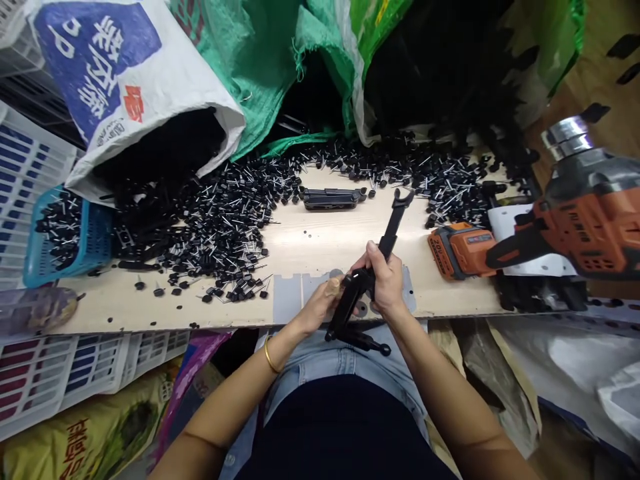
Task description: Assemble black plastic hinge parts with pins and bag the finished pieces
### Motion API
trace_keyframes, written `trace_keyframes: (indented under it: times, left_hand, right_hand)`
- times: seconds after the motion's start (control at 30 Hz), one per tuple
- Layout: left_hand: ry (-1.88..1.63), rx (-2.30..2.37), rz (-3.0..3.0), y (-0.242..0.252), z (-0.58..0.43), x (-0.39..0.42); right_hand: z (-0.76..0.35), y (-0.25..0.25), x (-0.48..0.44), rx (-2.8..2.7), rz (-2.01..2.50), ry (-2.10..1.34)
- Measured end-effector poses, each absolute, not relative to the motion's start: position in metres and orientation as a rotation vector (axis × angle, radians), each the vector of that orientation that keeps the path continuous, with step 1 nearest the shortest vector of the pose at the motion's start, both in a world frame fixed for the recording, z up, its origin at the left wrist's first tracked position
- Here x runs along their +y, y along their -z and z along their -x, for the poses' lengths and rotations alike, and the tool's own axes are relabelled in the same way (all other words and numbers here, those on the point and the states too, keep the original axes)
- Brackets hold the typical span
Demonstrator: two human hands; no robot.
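Both my hands meet over the near edge of a pale wooden bench [320,243]. My right hand [385,283] is closed round a long black plastic bracket [393,227] that points up and away. My left hand [325,300] pinches the bracket's lower jointed end, where two more black arms [357,333] hang toward my lap. A gold bangle [270,357] sits on my left wrist. Another folded black bracket [333,197] lies flat on the bench farther back.
Heaps of small black-headed pins [225,213] cover the bench's left and back. An orange cordless driver [575,220] lies at right. A blue basket [65,233] holds pins at left; white and green woven sacks [165,80] stand behind. White crates [60,373] sit below.
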State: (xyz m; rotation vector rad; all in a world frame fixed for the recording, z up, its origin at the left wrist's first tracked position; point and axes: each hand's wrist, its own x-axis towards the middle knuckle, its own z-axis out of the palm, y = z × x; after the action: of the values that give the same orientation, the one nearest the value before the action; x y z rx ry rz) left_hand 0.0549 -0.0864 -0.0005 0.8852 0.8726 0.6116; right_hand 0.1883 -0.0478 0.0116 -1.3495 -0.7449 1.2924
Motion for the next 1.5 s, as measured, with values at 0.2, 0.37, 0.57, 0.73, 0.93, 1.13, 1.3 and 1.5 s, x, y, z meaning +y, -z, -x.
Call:
trace_keyframes:
  times: [0.2, 0.37, 0.57, 0.73, 0.93, 1.13, 1.3, 1.5]
  left_hand:
    - [-0.694, 0.958, -0.802, 0.003, -0.065, -0.093]
    - [-0.628, 0.963, -0.871, 0.0, -0.06, -0.092]
    - [-0.603, 0.923, -0.886, -0.001, -0.055, -0.093]
    - [-0.646, 0.942, -1.026, 0.0, -0.052, -0.092]
    - [-0.659, 0.948, -0.956, -0.001, -0.052, -0.09]
    - [-0.643, 0.89, -0.832, 0.007, -0.055, -0.087]
    - [-0.571, 0.928, -0.942, 0.004, -0.05, -0.078]
    - [-0.344, 1.149, -1.915, -0.017, -0.05, -0.092]
  right_hand:
    - [-0.18, -0.012, -0.063, -0.72, 1.338, -1.349]
    - [-0.177, 0.001, -0.074, -0.677, 1.368, -1.148]
    - [-0.17, -0.008, -0.084, -0.759, 1.389, -1.142]
    - [-0.164, -0.015, -0.088, -0.893, 1.263, -0.95]
    - [-0.168, -0.016, -0.08, -0.929, 1.348, -1.067]
    - [-0.166, -0.017, -0.08, -0.952, 1.319, -0.96]
    - [-0.179, -0.011, -0.066, -0.903, 1.406, -1.035]
    - [-0.188, 0.007, -0.038, -0.489, 1.451, -0.774]
